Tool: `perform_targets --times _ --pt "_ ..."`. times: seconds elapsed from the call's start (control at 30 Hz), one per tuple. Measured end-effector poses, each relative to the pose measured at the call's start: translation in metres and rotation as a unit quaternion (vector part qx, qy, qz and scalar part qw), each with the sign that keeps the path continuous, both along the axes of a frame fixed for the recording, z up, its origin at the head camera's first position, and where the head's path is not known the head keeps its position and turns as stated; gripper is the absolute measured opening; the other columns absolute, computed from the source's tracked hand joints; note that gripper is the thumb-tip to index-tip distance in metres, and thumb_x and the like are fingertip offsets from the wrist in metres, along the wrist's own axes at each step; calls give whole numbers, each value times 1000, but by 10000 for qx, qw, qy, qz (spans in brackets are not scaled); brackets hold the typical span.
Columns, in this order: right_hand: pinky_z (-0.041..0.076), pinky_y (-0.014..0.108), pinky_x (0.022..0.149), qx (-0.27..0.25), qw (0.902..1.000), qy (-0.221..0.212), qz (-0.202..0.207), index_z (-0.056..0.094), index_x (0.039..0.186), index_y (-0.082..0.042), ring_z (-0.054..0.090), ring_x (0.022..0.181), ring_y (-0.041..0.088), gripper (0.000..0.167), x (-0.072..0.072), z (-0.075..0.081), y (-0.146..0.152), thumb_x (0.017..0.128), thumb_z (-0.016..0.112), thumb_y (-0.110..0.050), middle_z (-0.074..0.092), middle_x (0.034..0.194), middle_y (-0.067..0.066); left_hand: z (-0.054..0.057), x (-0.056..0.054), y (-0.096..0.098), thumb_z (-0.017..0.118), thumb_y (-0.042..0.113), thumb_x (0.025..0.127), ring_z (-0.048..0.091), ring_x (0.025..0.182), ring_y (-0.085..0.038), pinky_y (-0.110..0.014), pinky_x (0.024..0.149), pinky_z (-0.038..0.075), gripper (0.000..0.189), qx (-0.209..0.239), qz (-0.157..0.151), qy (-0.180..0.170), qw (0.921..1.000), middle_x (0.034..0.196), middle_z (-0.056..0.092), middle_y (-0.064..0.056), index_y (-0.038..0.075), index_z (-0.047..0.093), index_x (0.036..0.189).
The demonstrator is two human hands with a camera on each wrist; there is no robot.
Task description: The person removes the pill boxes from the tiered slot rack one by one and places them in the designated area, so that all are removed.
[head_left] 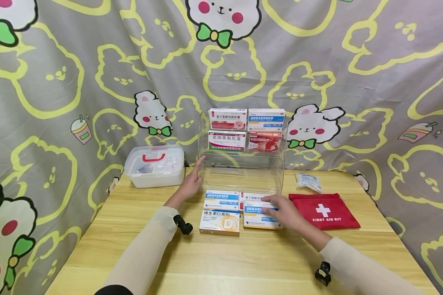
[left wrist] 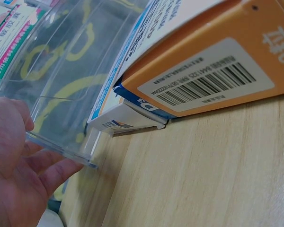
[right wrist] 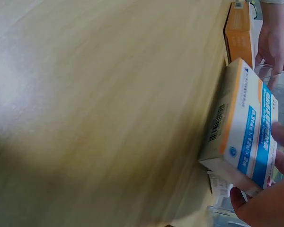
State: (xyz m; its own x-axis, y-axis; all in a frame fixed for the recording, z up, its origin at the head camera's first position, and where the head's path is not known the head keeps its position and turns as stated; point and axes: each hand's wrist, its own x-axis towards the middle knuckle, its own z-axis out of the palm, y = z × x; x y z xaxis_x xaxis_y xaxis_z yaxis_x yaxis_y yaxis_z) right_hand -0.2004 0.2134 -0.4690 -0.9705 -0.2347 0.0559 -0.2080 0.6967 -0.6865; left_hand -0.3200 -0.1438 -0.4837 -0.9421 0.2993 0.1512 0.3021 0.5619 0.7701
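My right hand (head_left: 286, 211) grips a white-and-blue medicine box (head_left: 260, 219), thumb and fingers at its right end. In the right wrist view this medicine box (right wrist: 251, 127) is tilted. It partly covers a red-and-white box (head_left: 249, 196). My left hand (head_left: 190, 184) holds the left side of a clear display rack (head_left: 240, 162); in the left wrist view its thumb and fingers lie about the rack's edge (left wrist: 61, 150). Just right of that hand stand another white-and-blue box (head_left: 221, 198) and, in front, a vitamin D box (head_left: 219, 223) with an orange side (left wrist: 203, 71).
Several medicine boxes (head_left: 227, 141) fill the rack's upper tiers. A lidded white plastic case (head_left: 155, 168) stands at the left. To the right lie a red first aid pouch (head_left: 325, 211) and a small clear packet (head_left: 308, 181). A patterned curtain (head_left: 236, 82) hangs behind the wooden table (head_left: 206, 266).
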Motion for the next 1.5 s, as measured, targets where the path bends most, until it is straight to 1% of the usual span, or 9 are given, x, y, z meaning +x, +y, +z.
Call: perform_targets --times 0.13,0.27,0.37,0.63,0.87,1.03,1.23,1.4,1.5 --pt "43 59 108 169 9998 -123 77 68 136 -12 53 127 37 47 1 -8 3 92 79 -22 60 138 18 -2 -1 0 38 -1 106 32 47 -12 -28 49 38 88 -30 -3 -10 10000 168 22 -22 54 -3 161" --pt "42 61 109 238 9995 -62 215 66 139 -13 50 132 42 49 3 -13 6 93 77 -24 56 144 21 -2 -1 0 39 -1 106 32 47 -13 -29 51 38 89 -18 15 -5 10000 168 23 -21 57 -3 159" --pt "43 59 109 259 9992 39 298 65 140 -13 51 132 40 50 3 -15 6 93 77 -25 58 142 19 -2 -1 0 39 -1 106 32 48 -13 -29 52 39 89 -15 19 1 10000 169 23 -20 58 -3 159" --pt "46 57 104 437 9986 92 291 69 132 -17 57 120 31 44 5 -19 6 92 78 -32 65 134 12 -3 0 0 39 -2 106 33 47 -12 -29 51 39 89 63 -13 -6 10000 168 22 -22 55 -2 160" --pt "45 59 106 450 9980 144 428 71 130 -17 53 127 35 45 10 -19 7 90 80 -36 64 136 11 -3 0 0 39 -2 106 33 47 -14 -29 50 38 89 50 -13 -28 10000 169 21 -22 54 -3 161" --pt "44 58 106 368 9975 183 577 72 126 -22 51 129 34 42 11 -21 8 89 80 -38 64 137 7 -3 0 -1 39 -2 106 41 51 -16 -29 50 39 90 36 3 -38 10000 170 20 -19 56 -4 159" --pt "45 58 105 414 9970 131 637 72 127 -25 48 130 32 43 11 -22 9 88 80 -41 61 139 6 -3 -1 0 39 -1 106 34 48 -15 -29 50 39 90 87 23 -17 10000 170 19 -18 59 -3 158" --pt "45 57 104 458 9961 210 727 73 126 -22 48 130 32 44 12 -22 9 88 81 -42 61 138 7 -2 -1 1 40 -2 106 50 57 -22 -32 53 41 90 38 19 42 10000 171 17 -15 57 -3 159" --pt "46 57 104 490 9954 263 775 74 125 -21 47 130 33 44 12 -21 9 87 81 -42 60 138 8 -1 -1 1 40 -2 105 54 60 -25 -33 54 42 90 43 35 40 10000 171 18 -15 57 -2 159"
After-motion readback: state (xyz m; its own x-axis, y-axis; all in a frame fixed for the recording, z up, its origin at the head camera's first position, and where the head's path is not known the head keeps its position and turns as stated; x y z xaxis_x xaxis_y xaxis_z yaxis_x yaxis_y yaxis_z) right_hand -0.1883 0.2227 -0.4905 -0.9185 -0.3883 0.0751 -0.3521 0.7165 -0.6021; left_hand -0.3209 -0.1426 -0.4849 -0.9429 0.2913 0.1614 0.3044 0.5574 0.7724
